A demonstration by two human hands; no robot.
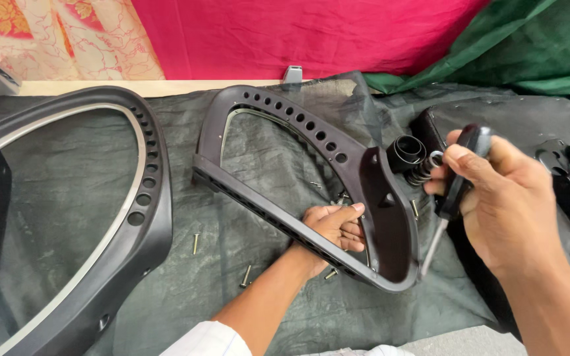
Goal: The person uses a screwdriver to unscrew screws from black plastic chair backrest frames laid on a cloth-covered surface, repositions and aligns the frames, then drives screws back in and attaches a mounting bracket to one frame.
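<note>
The left hand (333, 227) is reaching up through the opening of a dark brown, curved plastic chair frame with a row of round holes (311, 132), its fingers curled around the lower rail and propping the frame tilted above the dark green cloth-covered surface (265, 310). The right hand (503, 204) is closing in a full fist around the black handle of a screwdriver with a thin metal shaft (453, 198), whose tip is pointing down towards the frame's thick corner, just beside its outer edge.

The frame is resting on only part of its rim while one hand is steadying it, so I judge that a hard push from the screwdriver could be making it twist or slide on the loose cloth. The tip is hovering close to the left fingers inside the frame; a slip off a screw head could be driving it into them or gouging the plastic. Several small loose screws (196, 244) are lying scattered on the cloth near the left forearm, and any shifting of the frame could be rolling them into folds. A black coiled spring with a cylinder (411, 158) is sitting just behind the frame's corner, near enough to be knocked. A second, larger dark frame with a pale metal strip (126, 217) is lying well apart at the left.
</note>
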